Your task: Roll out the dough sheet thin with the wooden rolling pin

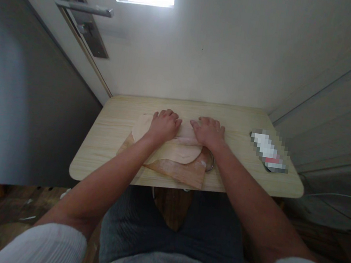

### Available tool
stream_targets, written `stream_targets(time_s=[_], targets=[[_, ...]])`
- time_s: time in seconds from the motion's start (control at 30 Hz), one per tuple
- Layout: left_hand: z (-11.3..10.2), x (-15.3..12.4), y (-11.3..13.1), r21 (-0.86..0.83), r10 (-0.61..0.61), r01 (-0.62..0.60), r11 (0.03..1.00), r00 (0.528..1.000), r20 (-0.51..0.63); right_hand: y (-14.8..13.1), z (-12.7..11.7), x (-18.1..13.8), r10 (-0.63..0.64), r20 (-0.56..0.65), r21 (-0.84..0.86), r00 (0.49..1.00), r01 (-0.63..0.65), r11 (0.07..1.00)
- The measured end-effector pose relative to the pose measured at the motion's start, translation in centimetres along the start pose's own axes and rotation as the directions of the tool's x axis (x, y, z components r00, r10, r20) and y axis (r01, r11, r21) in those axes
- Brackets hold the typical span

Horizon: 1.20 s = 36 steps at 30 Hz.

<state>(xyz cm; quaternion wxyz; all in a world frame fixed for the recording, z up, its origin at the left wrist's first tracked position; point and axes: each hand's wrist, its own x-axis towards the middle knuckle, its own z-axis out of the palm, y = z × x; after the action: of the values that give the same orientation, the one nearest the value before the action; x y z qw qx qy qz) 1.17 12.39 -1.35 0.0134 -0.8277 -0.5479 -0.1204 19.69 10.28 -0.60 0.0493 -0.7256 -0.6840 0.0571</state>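
A broad, pale sheet of dough (175,154) lies across a wooden cutting board (182,172), hanging past the board's left side. Along its far part the dough forms a thick band or roll (184,133); whether a rolling pin is inside, I cannot tell. My left hand (165,125) lies palm down on the left part of this band, fingers spread and pointing away from me. On the band's right end rests my right hand (208,132), also palm down with fingers apart. A metal ring (211,161) shows at the board's right edge, below my right wrist.
The board sits on a small light-wood table (109,139) with rounded front corners. A phone-like object, blurred out (268,152), lies at the table's right. Behind stands a white door (204,66) with a metal handle (85,8); a grey panel (28,106) rises at left.
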Motion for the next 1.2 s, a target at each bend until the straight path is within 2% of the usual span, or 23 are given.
stream_targets(time_s=[0.53, 1.2], targets=[[0.10, -0.27, 0.05, 0.003, 0.008, -0.008, 1.000, 1.000, -0.024, 0.15, 0.57, 0.04, 0.013, -0.049, 0.038, 0.999, -0.011, 0.999], [-0.27, -0.76, 0.33, -0.016, -0.014, 0.014, 1.000, 1.000, 0.004, 0.17, 0.75, -0.34, 0.018, -0.074, 0.043, 0.997, -0.015, 0.999]])
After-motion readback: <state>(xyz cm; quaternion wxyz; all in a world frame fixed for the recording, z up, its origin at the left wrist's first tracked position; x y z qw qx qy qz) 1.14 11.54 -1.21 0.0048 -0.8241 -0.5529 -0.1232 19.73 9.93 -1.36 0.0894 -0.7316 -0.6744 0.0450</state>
